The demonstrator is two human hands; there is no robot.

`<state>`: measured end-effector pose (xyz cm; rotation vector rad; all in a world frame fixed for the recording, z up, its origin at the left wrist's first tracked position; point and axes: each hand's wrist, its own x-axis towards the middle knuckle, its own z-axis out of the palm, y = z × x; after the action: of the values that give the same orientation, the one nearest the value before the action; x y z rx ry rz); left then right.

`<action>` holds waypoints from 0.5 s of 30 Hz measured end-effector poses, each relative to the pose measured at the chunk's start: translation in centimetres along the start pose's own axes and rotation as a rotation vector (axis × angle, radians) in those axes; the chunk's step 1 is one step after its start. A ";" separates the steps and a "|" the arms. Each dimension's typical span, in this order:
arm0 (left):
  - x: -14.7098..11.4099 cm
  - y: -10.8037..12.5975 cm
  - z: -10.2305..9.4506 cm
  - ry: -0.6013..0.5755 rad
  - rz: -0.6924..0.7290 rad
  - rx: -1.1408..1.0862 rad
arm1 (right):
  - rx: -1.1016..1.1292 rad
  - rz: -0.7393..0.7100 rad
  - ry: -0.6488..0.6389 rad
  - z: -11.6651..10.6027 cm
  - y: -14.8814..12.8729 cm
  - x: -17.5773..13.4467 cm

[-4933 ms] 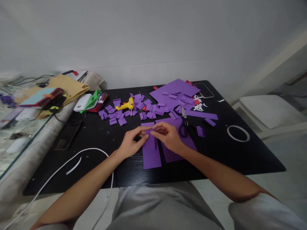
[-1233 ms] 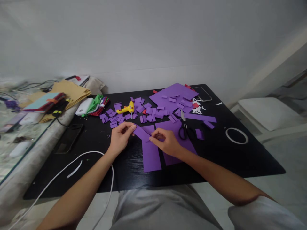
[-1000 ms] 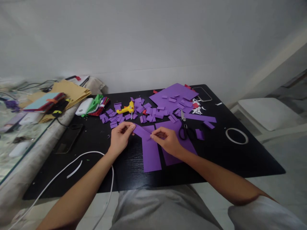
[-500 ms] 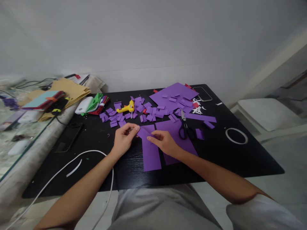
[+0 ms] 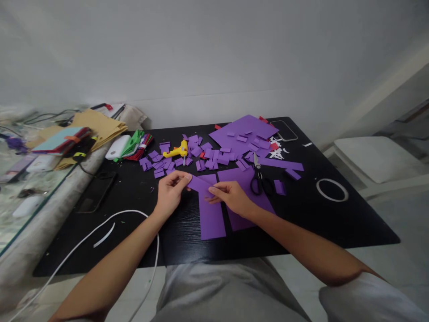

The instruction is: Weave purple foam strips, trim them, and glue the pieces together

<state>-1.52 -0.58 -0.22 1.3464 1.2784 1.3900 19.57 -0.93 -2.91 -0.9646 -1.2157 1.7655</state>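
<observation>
A short purple paper strip (image 5: 199,184) is stretched between my two hands. My left hand (image 5: 172,188) pinches its left end between thumb and fingers. At the strip's right end, my right hand (image 5: 232,197) is closed on it with thumb and forefinger. Below the strip lies a narrow purple sheet (image 5: 212,221) on the black table (image 5: 181,241). A wider purple sheet (image 5: 250,201) is beside it, partly under my right hand and forearm. Black-handled scissors (image 5: 258,174) rest to the right, over that sheet's upper edge.
Several folded purple paper pieces (image 5: 211,158) are scattered behind my hands around a yellow glue gun (image 5: 177,150). A large purple sheet (image 5: 231,134) and white scraps (image 5: 277,150) lie at the back right. A phone (image 5: 97,192), a white cable (image 5: 110,217) and a tape ring (image 5: 331,190) are also there.
Both hands have spread slightly apart, and more of the strip shows between them. The view has shifted a little.
</observation>
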 end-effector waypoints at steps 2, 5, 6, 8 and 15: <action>0.0 -0.1 0.0 -0.002 -0.001 -0.006 | 0.004 0.000 -0.003 0.0 0.1 0.0; 0.1 -0.3 -0.1 -0.013 -0.006 -0.012 | 0.009 -0.004 0.007 0.0 0.1 0.0; 0.2 -0.4 -0.1 -0.021 -0.011 -0.019 | 0.009 -0.005 0.012 0.0 0.1 0.1; 0.3 -0.6 -0.3 -0.055 -0.035 -0.045 | 0.008 -0.013 0.027 -0.1 0.1 0.1; 0.6 -0.6 -0.3 -0.176 -0.188 -0.150 | -0.011 -0.064 0.144 -0.9 -0.6 0.4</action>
<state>-1.95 0.07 -0.69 1.1871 1.1299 1.1857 20.28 -0.08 -2.62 -1.0290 -1.1532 1.6126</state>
